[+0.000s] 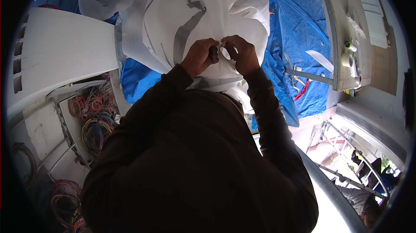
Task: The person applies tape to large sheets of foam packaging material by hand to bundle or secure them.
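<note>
A large white sheet with grey strips across it hangs bunched in front of me. My left hand is closed, its thumb and fingers pinching the sheet near its middle. Close beside it, my right hand pinches the same sheet, fingertips almost meeting those of the left. A small fold curves below the right fingers. Whether anything smaller sits between the fingertips, I cannot make out.
Blue tarp lies behind and around the sheet. To the left are a white panel and coiled wires. At right, a shelf carries tape rolls. Below it, another person is near a metal ladder-like frame.
</note>
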